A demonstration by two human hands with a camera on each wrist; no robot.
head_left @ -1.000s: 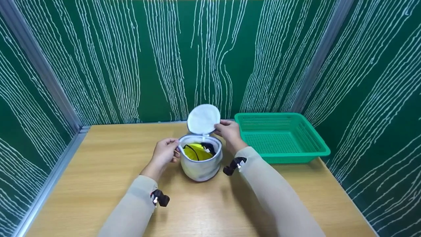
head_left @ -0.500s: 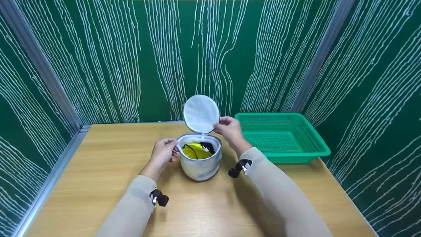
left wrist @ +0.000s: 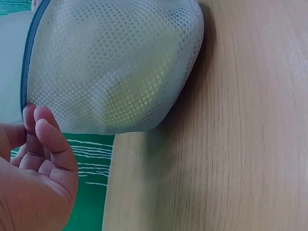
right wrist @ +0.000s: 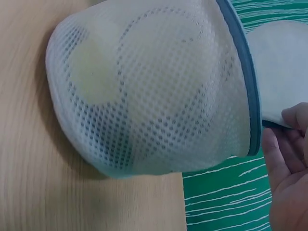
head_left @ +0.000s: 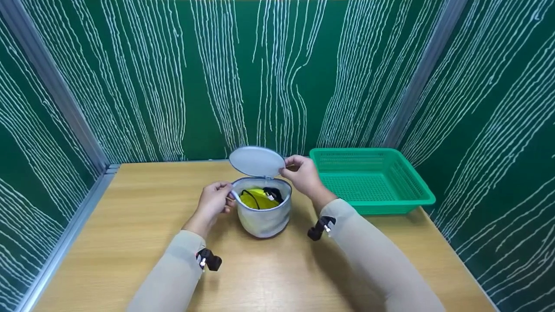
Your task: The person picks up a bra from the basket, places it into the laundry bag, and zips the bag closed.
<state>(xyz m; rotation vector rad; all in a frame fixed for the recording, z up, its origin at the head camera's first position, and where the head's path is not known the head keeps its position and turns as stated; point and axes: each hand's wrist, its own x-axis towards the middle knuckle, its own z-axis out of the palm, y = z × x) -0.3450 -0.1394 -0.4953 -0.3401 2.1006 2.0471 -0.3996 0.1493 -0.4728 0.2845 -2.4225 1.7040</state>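
A white mesh laundry bag (head_left: 263,223) with a blue-grey zip rim stands upright on the table, its round lid (head_left: 256,162) raised and tilted at the back. Inside lie a yellow item (head_left: 252,200) and something black with a strap and a white tag (head_left: 270,196); their kinds cannot be told. My left hand (head_left: 213,200) pinches the bag's rim at its left side, as the left wrist view also shows. On the other side my right hand (head_left: 303,175) pinches the lid's edge between thumb and fingers. Through the mesh (right wrist: 163,86) the contents show only faintly.
A green plastic basket (head_left: 373,203) stands at the back right of the wooden table (head_left: 130,242), close to my right hand. Green walls with white wavy lines (head_left: 277,78) enclose the back and sides. Each sleeve carries a small black wrist camera (head_left: 210,260).
The lid first rose more upright, then tipped down and leftward over the bag. My right hand moved slightly with it. My left hand stayed on the rim, shifting only a little.
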